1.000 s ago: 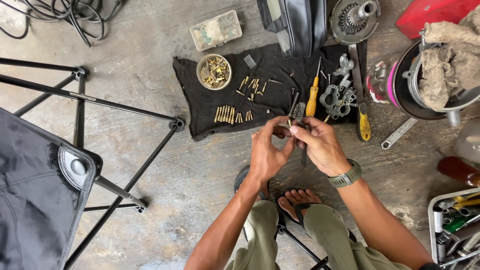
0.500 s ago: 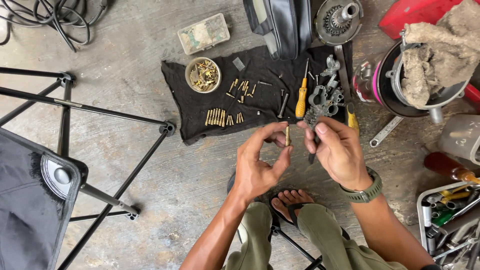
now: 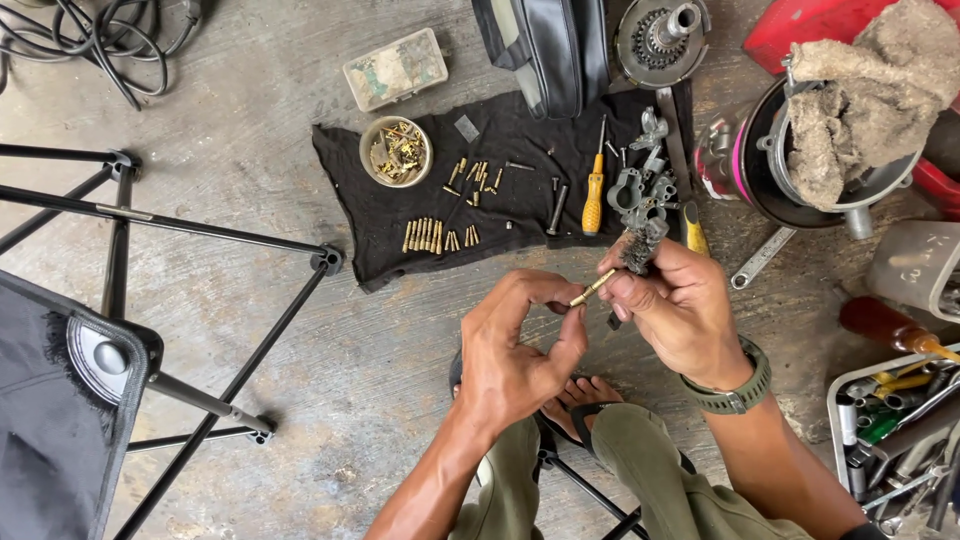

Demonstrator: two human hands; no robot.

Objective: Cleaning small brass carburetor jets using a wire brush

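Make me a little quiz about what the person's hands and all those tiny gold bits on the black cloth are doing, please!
1. True or false: the left hand pinches one end of a small brass part.
2. What does the right hand hold against that part? A) a small wire brush B) a hammer C) a paintbrush
3. Fill in: on the black cloth, the loose brass pieces are heaped in a round ____.

Key
1. True.
2. A. Its dark bristles stick up above the right hand's fingers.
3. Bowl, near the cloth's left end; the orange-handled screwdriver lies further right.
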